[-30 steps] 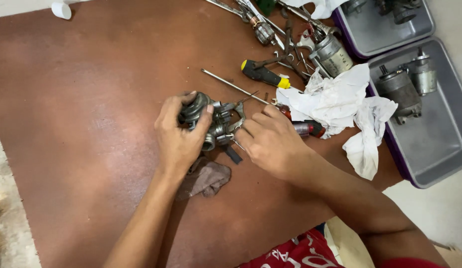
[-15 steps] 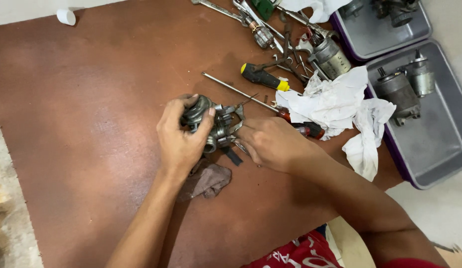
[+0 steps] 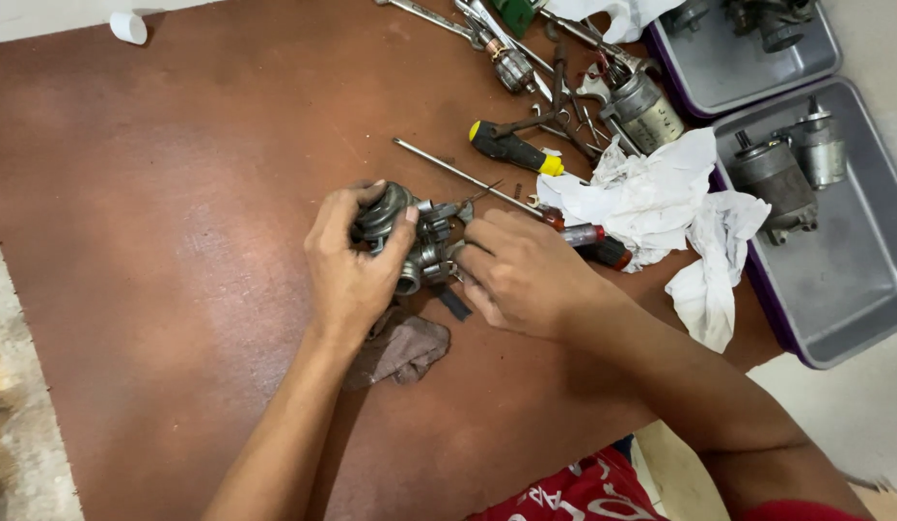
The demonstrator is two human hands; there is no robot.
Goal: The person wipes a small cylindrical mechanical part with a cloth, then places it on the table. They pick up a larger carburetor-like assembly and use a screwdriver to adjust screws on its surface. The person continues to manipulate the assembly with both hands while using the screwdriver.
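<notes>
- Grey cast-metal mechanical part with round ports and small fittings (image 3: 415, 236) sits near the middle of the brown table (image 3: 178, 193), pinned there so it cannot roll.
- Left hand (image 3: 357, 265) wraps its 9 o'clock end, thumb over the top, as if steadying it.
- Right hand (image 3: 526, 275) closes narrowly at its 3 o'clock side, fingertips (image 3: 468, 253) pinched on a small fitting; what they grip is too small to tell.
- Crumpled brown rag (image 3: 400, 347) lies just at 6 o'clock of the part, under the left wrist.
- Black-and-yellow-handled screwdriver (image 3: 514, 150) and long thin steel rod (image 3: 458, 174) lie at 1 o'clock, within reach.
- White crumpled cloth (image 3: 661, 193) spreads at 3 o'clock, beside grey plastic trays (image 3: 854, 289) holding small motors, apart from the loose tools.
</notes>
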